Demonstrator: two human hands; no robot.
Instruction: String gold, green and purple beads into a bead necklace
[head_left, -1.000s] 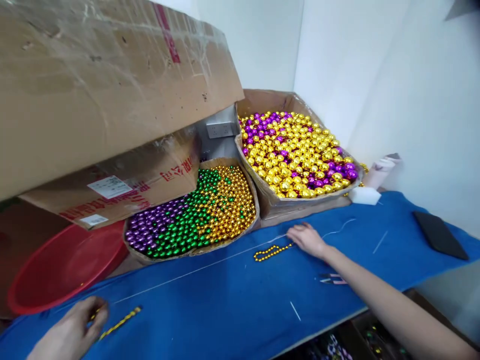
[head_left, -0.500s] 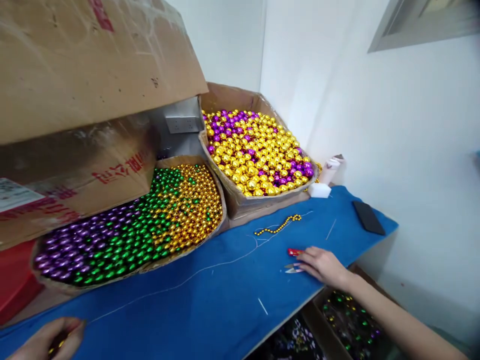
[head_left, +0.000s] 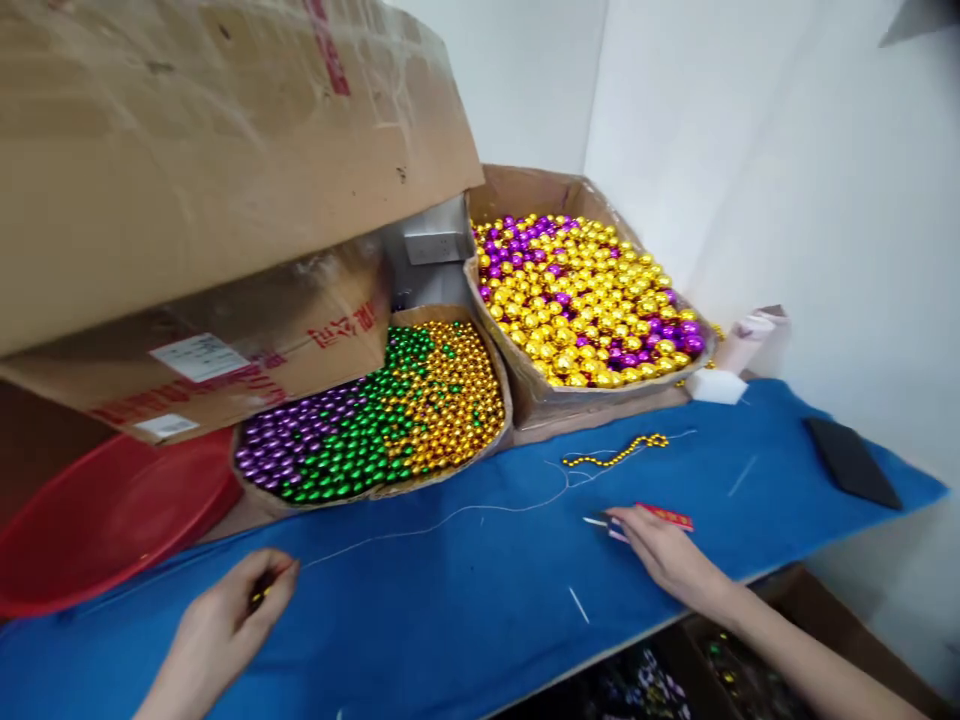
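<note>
My left hand (head_left: 232,625) is closed at the lower left, thumb and forefinger pinching the end of a thin white thread (head_left: 420,529). A few gold beads show inside its curled fingers. The thread runs slackly right across the blue cloth to a short string of gold beads (head_left: 619,456), which lies in a wavy line. My right hand (head_left: 671,560) has its fingers closed around small thread snips (head_left: 598,521), the pointed blades sticking out to the left. Just behind those fingers lies a flat red packet (head_left: 675,517), partly covered by the hand.
A carton of purple, green and gold beads (head_left: 390,420) stands behind the cloth, beside a carton of larger gold and purple beads (head_left: 585,300). A big cardboard box (head_left: 225,160) overhangs at left above a red basin (head_left: 135,520). A black phone-like slab (head_left: 853,462) lies right.
The view has swung left, showing more of the red basin. My right hand has gone from resting over the snips and packet to gripping the snips. My left hand still pinches the thread.
</note>
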